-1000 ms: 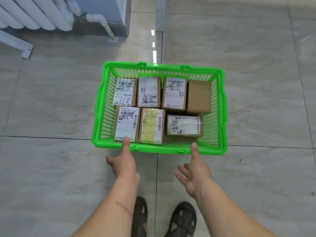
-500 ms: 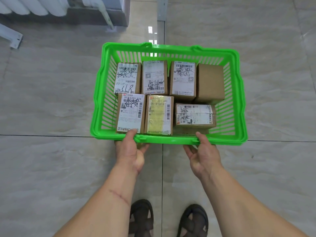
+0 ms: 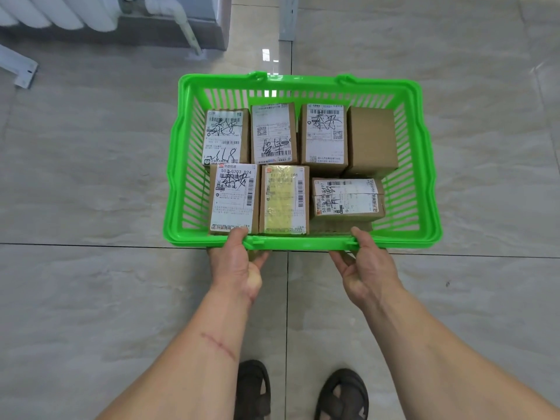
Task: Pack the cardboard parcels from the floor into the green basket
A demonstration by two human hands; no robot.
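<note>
My fingers vanish under the green slatted plastic basket [image 3: 424, 177], whose near rim my left hand [image 3: 238, 262] and right hand [image 3: 368, 268] clasp.

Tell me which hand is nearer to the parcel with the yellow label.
Left. The left hand grips the basket's near rim just below-left of the yellow-label parcel, thumb almost beside its corner. The right hand holds the same rim farther right, below the sideways parcel.
</note>
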